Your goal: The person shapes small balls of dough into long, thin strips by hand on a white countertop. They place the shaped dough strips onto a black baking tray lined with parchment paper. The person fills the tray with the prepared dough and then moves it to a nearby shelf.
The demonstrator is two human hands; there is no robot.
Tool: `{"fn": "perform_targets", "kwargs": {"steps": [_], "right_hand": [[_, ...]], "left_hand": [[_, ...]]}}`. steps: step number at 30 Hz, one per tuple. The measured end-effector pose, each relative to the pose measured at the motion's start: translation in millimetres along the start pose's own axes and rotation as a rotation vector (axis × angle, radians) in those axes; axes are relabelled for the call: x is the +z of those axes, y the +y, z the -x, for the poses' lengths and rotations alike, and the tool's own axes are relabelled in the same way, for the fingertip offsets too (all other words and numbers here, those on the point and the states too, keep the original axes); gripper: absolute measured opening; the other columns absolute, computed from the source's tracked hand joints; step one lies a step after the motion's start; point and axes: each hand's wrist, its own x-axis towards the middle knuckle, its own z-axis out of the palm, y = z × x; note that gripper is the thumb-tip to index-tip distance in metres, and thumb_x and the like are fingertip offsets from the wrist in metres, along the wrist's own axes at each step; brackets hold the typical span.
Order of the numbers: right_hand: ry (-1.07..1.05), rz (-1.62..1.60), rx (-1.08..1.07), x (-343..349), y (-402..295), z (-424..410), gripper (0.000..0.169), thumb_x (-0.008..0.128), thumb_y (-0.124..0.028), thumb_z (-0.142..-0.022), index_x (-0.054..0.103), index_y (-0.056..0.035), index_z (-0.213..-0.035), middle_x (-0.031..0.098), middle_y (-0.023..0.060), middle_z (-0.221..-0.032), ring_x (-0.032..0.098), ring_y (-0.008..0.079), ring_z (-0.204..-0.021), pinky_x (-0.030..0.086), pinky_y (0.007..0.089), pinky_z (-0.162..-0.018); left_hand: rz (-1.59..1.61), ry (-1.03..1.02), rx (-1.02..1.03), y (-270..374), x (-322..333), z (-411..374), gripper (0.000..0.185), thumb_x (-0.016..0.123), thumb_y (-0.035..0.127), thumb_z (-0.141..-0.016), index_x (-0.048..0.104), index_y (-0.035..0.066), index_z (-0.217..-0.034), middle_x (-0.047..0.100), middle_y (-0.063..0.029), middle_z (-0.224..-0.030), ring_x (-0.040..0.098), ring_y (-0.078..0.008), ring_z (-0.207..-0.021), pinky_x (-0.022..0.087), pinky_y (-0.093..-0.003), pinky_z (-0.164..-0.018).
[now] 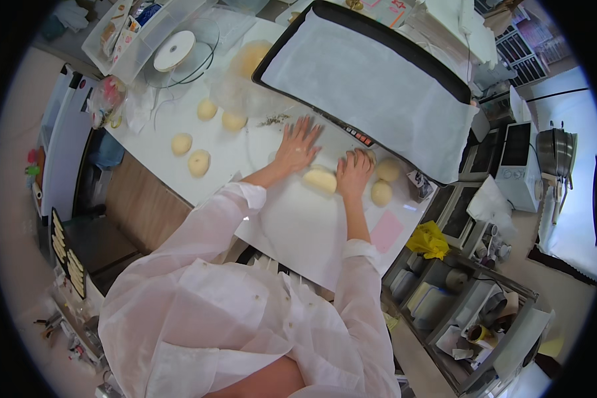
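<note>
My left hand (298,149) lies palm down on the white tabletop (298,229) with its fingers spread. A folded, half-round piece of dough (320,180) rests between my two hands, its flat pale side facing me. My right hand (354,171) is just right of that piece, palm down, with bent fingers reaching to a partly hidden dough ball (371,155); its grip is not clear. Close by on the right sit two round dough balls, one farther back (388,169) and one nearer (381,193). Several more dough balls (199,163) lie at the left of the table.
A large black baking tray (278,52) lined with white paper (363,79) stands beyond my hands. Dark crumbs (274,120) lie near its left side. A pink flat sheet (387,231) is near the right edge. A ribbon spool (174,51) and clear plastic bin (134,64) occupy the back left.
</note>
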Motion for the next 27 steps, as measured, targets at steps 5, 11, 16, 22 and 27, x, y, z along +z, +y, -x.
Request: {"fn": "perform_targets", "kwargs": {"steps": [5,11,16,22,27], "right_hand": [[0.052,-0.061,-0.079,9.4,9.6,-8.5,0.029,0.064,-0.021,-0.078,0.057,-0.0076,-0.103,0.058,0.0077,-0.108,0.051,0.0270,-0.104,0.036,0.0475,-0.096],[-0.060,-0.015,0.044,-10.6,-8.1,13.2,0.048,0.060,-0.029,-0.083,0.050,-0.0044,-0.123,0.049,0.0141,-0.129,0.042,0.0316,-0.122,0.027,0.0522,-0.107],[-0.229,-0.003,0.124,-32.1,-54.4,108.9,0.070,0.057,-0.040,-0.087,0.034,-0.0027,-0.141,0.033,0.0181,-0.146,0.027,0.0378,-0.135,0.015,0.0575,-0.112],[-0.283,-0.003,0.086,-50.1,-82.1,195.4,0.064,0.060,-0.036,-0.086,0.038,-0.0093,-0.140,0.034,0.0160,-0.145,0.029,0.0389,-0.134,0.022,0.0583,-0.107],[-0.348,0.026,0.013,-55.9,-62.5,172.1,0.057,0.069,-0.034,-0.079,0.049,-0.0137,-0.129,0.052,0.0083,-0.123,0.045,0.0260,-0.117,0.033,0.0516,-0.097]], "left_hand": [[-0.005,-0.013,-0.047,-2.9,6.7,-17.2,0.060,0.046,0.035,-0.092,0.031,0.012,-0.145,0.019,-0.0170,-0.153,0.015,-0.0340,-0.143,0.017,-0.0593,-0.110],[-0.062,0.010,0.058,6.7,-3.5,25.9,0.062,0.050,0.032,-0.089,0.031,0.012,-0.145,0.026,-0.0174,-0.151,0.022,-0.0345,-0.141,0.021,-0.0578,-0.109],[0.028,-0.069,0.169,5.7,-7.4,131.8,0.066,0.056,0.028,-0.084,0.034,0.007,-0.143,0.028,-0.0136,-0.151,0.024,-0.0333,-0.140,0.024,-0.0550,-0.109],[0.127,-0.171,0.227,12.6,-21.5,218.2,0.065,0.057,0.029,-0.085,0.035,0.005,-0.142,0.029,-0.0106,-0.151,0.025,-0.0305,-0.140,0.028,-0.0518,-0.108],[0.204,-0.066,0.174,20.1,-25.2,176.6,0.042,0.061,0.026,-0.082,0.059,0.006,-0.120,0.059,-0.0089,-0.119,0.051,-0.0285,-0.115,0.034,-0.0481,-0.103]]}}
